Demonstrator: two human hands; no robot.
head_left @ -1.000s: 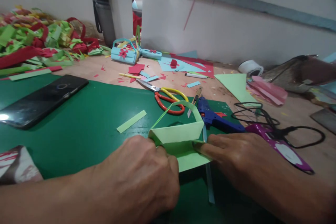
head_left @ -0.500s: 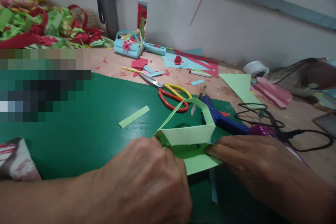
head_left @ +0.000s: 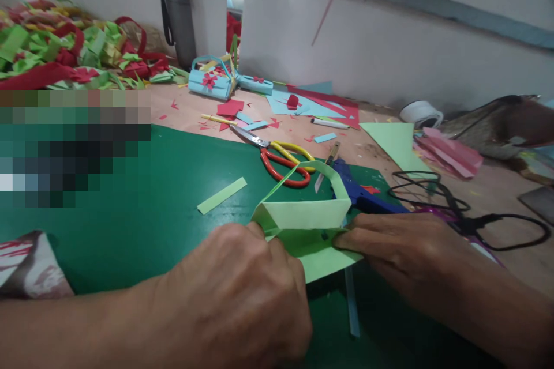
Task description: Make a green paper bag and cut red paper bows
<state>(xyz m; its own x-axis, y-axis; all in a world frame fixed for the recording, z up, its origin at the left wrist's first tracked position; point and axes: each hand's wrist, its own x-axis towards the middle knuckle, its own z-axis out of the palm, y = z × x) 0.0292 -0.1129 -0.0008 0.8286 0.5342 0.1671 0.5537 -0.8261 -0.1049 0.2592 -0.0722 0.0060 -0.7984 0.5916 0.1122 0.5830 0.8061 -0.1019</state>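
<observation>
Head view: a green paper bag [head_left: 311,216] sits between the hands at the near part of the green mat [head_left: 168,173], its arched handle [head_left: 341,183] upright. The left hand [head_left: 255,282] is closed on the bag's left side (its fingertips are hidden); the right hand [head_left: 389,242] pinches the right edge. Close behind, the handle overlaps the scissors [head_left: 281,158], the knife [head_left: 332,154] and the glue gun [head_left: 361,195], the last just beyond the right hand, which also hides much of a purple tool. A blue strip [head_left: 352,305] emerges from beneath the bag; a green strip [head_left: 222,196] lies flat to its left. On the counter [head_left: 489,207]: a looped black cable [head_left: 454,199] at right; farther back, blue bags [head_left: 210,85], a marker [head_left: 329,124], a white roll [head_left: 420,114], an upright bottle [head_left: 178,20] and, far left, heaped scraps [head_left: 82,49]. A pixelated patch obscures the mat's left.
</observation>
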